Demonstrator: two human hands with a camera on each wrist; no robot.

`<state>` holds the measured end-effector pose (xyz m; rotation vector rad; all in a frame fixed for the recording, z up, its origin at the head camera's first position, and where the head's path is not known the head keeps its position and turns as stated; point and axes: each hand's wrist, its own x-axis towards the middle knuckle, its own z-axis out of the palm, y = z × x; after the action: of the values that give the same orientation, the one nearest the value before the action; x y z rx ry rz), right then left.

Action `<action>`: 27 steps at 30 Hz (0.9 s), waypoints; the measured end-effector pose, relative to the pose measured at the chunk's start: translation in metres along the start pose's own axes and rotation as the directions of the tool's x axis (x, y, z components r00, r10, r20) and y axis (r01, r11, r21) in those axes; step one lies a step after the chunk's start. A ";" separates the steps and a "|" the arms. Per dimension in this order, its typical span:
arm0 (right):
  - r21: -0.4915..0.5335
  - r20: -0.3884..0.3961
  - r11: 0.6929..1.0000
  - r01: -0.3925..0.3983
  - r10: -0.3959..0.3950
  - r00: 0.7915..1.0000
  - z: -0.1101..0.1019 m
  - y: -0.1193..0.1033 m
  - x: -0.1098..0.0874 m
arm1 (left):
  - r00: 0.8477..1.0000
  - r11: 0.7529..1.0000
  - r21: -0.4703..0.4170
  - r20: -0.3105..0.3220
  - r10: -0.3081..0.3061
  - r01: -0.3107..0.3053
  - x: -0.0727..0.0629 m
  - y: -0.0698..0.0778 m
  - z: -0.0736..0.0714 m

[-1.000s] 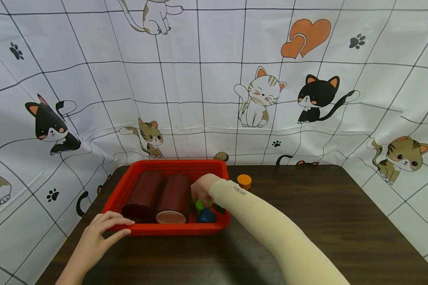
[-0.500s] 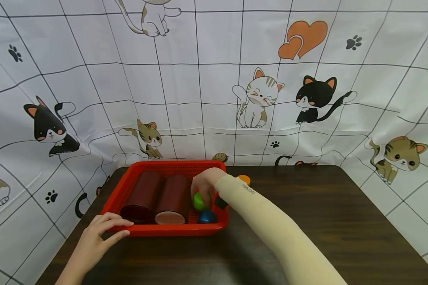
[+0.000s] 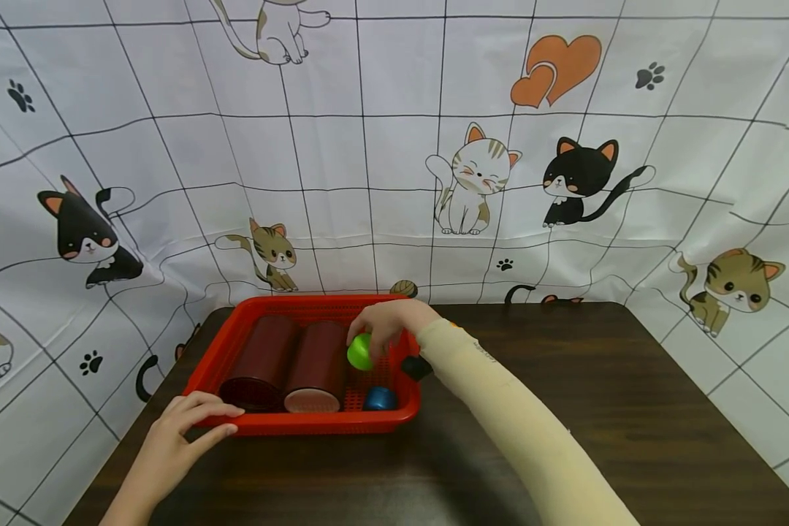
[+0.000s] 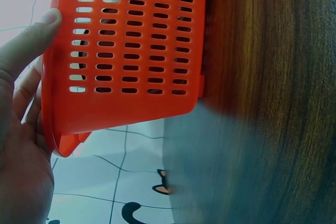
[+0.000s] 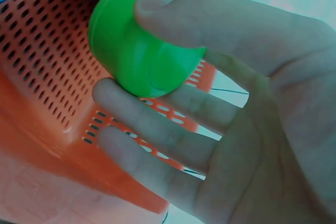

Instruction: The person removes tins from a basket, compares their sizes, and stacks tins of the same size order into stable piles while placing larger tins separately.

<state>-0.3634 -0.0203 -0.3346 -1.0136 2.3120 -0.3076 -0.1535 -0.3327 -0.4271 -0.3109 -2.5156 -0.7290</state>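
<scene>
My right hand (image 3: 391,325) pinches a small green rounded cylinder (image 5: 139,40) between thumb and fingers, above the right part of a red perforated basket (image 3: 302,424). Two fingers stand apart from the cylinder in the right wrist view. My left hand (image 3: 184,438) grips the basket's near left corner, its thumb (image 4: 50,18) on the outer wall and its fingers behind the rim. Two dark red cylinders lie side by side in the basket, the left one (image 3: 263,358) and the right one (image 3: 318,358). A blue shiny piece (image 3: 380,399) sits in the near right corner.
The basket stands on a dark wooden table (image 3: 565,387), with a cat-print sheet (image 3: 394,146) hanging behind and at the sides. Just a sliver of an orange piece (image 3: 454,325) shows behind the right sleeve (image 3: 500,387). A black item (image 3: 416,367) is beside the right wrist.
My right hand has risen and moved slightly back, lifting the green cylinder away from the blue piece. The orange piece has become mostly hidden by the sleeve. The left hand keeps its place.
</scene>
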 end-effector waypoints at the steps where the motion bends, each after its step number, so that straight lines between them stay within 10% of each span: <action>1: 0.022 -0.016 1.000 0.009 -0.009 1.000 -0.001 0.001 -0.002 | 1.000 1.000 0.001 -0.002 0.001 -0.001 0.000 0.000 0.000; 27: 0.202 -0.393 0.956 0.211 -0.118 0.912 -0.005 0.030 -0.050 | 1.000 1.000 -0.014 -0.012 0.018 -0.018 0.000 0.000 0.000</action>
<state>-0.3574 0.0363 -0.3215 -1.1035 2.4437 -0.9032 -0.1535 -0.3329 -0.4274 -0.3330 -2.4938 -0.7395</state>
